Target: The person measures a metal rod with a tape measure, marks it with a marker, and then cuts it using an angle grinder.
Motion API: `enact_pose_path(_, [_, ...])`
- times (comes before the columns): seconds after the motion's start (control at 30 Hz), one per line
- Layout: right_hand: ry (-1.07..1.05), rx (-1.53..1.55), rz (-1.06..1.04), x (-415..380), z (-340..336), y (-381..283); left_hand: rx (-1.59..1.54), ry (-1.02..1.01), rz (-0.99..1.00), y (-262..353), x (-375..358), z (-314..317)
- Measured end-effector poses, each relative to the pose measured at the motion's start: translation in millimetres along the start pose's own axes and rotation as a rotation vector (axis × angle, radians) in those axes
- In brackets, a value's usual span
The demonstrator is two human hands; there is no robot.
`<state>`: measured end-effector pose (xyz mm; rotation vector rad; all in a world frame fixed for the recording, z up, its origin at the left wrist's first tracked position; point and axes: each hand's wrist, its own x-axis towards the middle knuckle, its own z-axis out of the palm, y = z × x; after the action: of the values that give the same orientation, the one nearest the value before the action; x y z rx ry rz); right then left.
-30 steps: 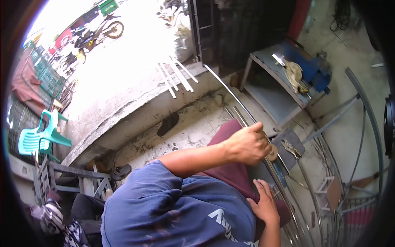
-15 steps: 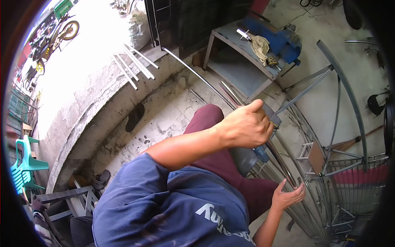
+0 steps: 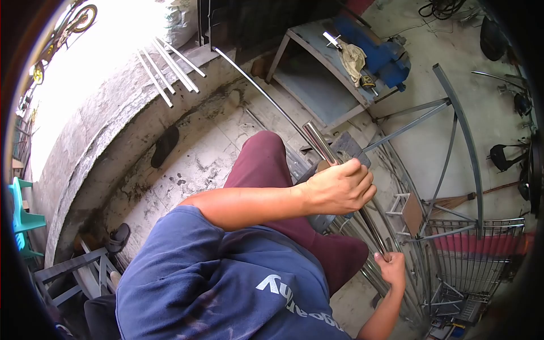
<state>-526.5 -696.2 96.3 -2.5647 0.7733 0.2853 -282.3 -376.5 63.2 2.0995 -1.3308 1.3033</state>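
My left hand (image 3: 341,187) is closed around a shiny metal tube (image 3: 318,141). One end of the tube shows past my hand, towards the workbench. My right hand (image 3: 391,266) grips the same tube farther down, thumb along it, close to my knee. A grey metal block (image 3: 347,147) sits just beyond my left hand, partly covered. A long thin rod (image 3: 260,93) runs from the concrete ledge towards the tube. Other long metal lengths (image 3: 362,272) lie below my hands.
Several pale tubes (image 3: 173,67) rest on the concrete ledge (image 3: 122,133). A metal workbench (image 3: 317,79) carries a blue vise (image 3: 388,65) and a cloth (image 3: 352,59). To the right stand a curved steel frame (image 3: 462,141), a small stool (image 3: 409,214) and a wire cart (image 3: 473,255).
My left hand has come down onto the tube from a raised fist with the thumb up. The fingers of my right hand, apart before, have closed on the tube. The view has shifted.
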Motion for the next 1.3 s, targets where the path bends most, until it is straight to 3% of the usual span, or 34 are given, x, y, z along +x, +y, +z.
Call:
enact_pose_path(0.1, [-0.165,-0.015,-0.005,6,-9,7,-0.057,-0.028,0.057,-3,-2,-7])
enact_pose_path(0.23, [-0.209,0.013,-0.062,21,0,25,-0.099,-0.174,0.111,-8,-8,-2])
enact_pose_path(0.33, [-0.279,0.024,-0.059,29,11,33,-0.104,-0.339,0.193,-17,-20,-8])
enact_pose_path(0.4, [-0.258,-0.172,-0.008,18,18,20,-0.136,-0.526,0.245,-36,-33,-29])
enact_pose_path(0.47, [-0.221,-0.266,0.137,6,20,32,-0.164,-0.596,0.194,-74,-62,-43])
enact_pose_path(0.5, [-0.210,-0.267,0.234,-2,27,52,-0.113,-0.438,0.180,-101,-82,-46])
enact_pose_path(0.57, [-0.142,-0.202,0.365,-10,45,132,-0.097,-0.494,-0.017,-148,-94,-76])
enact_pose_path(0.63, [0.056,-0.236,0.356,-18,78,228,0.044,-0.479,-0.182,-188,-116,-95])
enact_pose_path(0.7, [0.014,-0.149,0.392,-17,92,231,0.164,-0.502,-0.286,-213,-126,-114])
enact_pose_path(0.77, [-0.010,-0.215,0.343,-1,118,209,0.294,-0.648,-0.389,-219,-120,-127])
enact_pose_path(0.87, [-0.008,-0.248,0.272,1,131,164,0.206,-0.698,-0.433,-221,-152,-102])
enact_pose_path(0.97, [0.014,-0.254,0.206,-3,122,125,0.094,-0.576,-0.355,-175,-161,-69])
enact_pose_path(1.07, [0.021,-0.176,0.110,-4,118,68,0.140,-0.296,-0.248,-142,-139,-43])
enact_pose_path(1.2, [-0.042,-0.004,-0.142,9,127,-16,0.293,-0.363,-0.392,-248,-174,-42])
enact_pose_path(1.3, [-0.112,0.153,-0.445,27,150,-61,0.413,-0.608,-0.445,-307,-214,-77])
